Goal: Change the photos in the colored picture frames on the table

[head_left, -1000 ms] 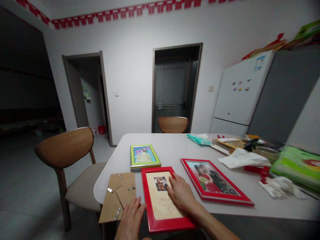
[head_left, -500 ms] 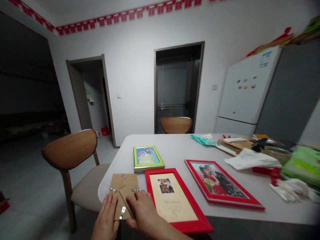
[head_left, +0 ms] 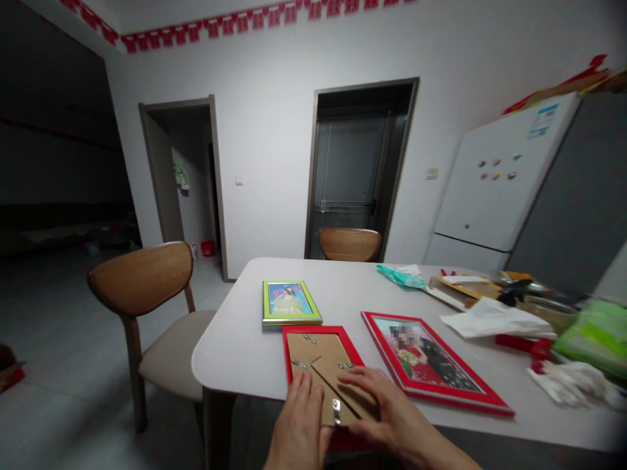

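A red picture frame [head_left: 294,334] lies face down at the near edge of the white table [head_left: 235,346]. A brown cardboard backing board [head_left: 318,362] with small metal clips sits inside it. My left hand [head_left: 298,427] lies flat on the board's near left part, fingers stretched out. My right hand [head_left: 386,418] presses flat on the board's near right part, fingers spread. Neither hand grips anything.
A green-framed photo [head_left: 290,302] lies behind the red frame, a larger red-framed photo [head_left: 431,362] to the right. White cloths [head_left: 494,316], packets and a green bag [head_left: 595,336] crowd the right side. A wooden chair [head_left: 147,294] stands left, another chair [head_left: 349,243] at the far end, a fridge [head_left: 494,189] behind.
The brown backing board moved from the table left of the red frame onto the frame, covering the insert. Both hands went with it and now press on it.
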Demonstrator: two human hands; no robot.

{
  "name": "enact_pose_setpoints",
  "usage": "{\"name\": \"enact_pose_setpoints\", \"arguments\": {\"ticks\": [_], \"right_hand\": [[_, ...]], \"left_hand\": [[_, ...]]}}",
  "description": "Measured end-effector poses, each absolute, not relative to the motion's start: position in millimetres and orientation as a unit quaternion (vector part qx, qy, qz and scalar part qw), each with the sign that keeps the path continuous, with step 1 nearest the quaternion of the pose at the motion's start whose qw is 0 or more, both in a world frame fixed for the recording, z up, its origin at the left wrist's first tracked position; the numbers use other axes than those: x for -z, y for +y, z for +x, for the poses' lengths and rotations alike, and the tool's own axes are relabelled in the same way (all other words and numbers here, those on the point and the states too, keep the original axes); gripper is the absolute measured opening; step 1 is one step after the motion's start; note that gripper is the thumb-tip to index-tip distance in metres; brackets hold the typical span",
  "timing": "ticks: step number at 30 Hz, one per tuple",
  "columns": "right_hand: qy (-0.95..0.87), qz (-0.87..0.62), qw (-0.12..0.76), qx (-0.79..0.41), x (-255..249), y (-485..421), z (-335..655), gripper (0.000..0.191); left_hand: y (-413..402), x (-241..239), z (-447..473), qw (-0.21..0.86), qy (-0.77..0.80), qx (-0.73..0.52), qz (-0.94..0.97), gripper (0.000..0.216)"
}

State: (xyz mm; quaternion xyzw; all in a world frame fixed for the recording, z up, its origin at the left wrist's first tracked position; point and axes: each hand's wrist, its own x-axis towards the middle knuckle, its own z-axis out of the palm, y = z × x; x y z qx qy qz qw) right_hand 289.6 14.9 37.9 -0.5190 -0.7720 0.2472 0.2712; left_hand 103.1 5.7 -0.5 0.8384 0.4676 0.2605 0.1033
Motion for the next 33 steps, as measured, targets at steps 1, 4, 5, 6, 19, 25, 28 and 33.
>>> {"name": "enact_pose_setpoints", "arguments": {"ticks": [1,4,5,6,19,25,28,33], "right_hand": [[-0.768,-0.525,0.272,-0.246,-35.0,15.5,296.7,0.051],[-0.767,-0.536,0.267,-0.231,-26.6,19.3,306.8,0.052],[-0.771,-0.536,0.261,-0.223,-24.0,21.0,307.0,0.051],[-0.776,-0.535,0.255,-0.216,-21.7,23.0,305.8,0.050],[-0.813,-0.546,0.195,-0.059,-13.6,32.2,261.0,0.028],[-0.875,-0.437,0.195,-0.070,-24.8,8.9,251.6,0.023],[-0.888,-0.416,0.183,-0.070,-26.2,7.1,249.0,0.023],[-0.897,-0.406,0.165,-0.060,-22.6,11.7,247.1,0.026]], "left_hand": [[6.6,-2.7,111.2,0.117,0.473,-0.242,0.839,0.047],[7.7,-11.9,123.5,0.135,0.494,-0.196,0.836,0.046],[7.8,-14.6,123.9,0.138,0.501,-0.187,0.833,0.045],[7.8,-17.1,122.6,0.143,0.509,-0.181,0.830,0.043],[4.2,-9.2,78.8,0.178,0.504,-0.188,0.824,0.061],[4.6,-4.7,68.9,0.164,0.509,-0.199,0.821,0.044],[7.1,-4.0,65.9,0.167,0.509,-0.219,0.815,0.035],[10.7,-3.5,62.6,0.181,0.514,-0.229,0.806,0.033]]}}
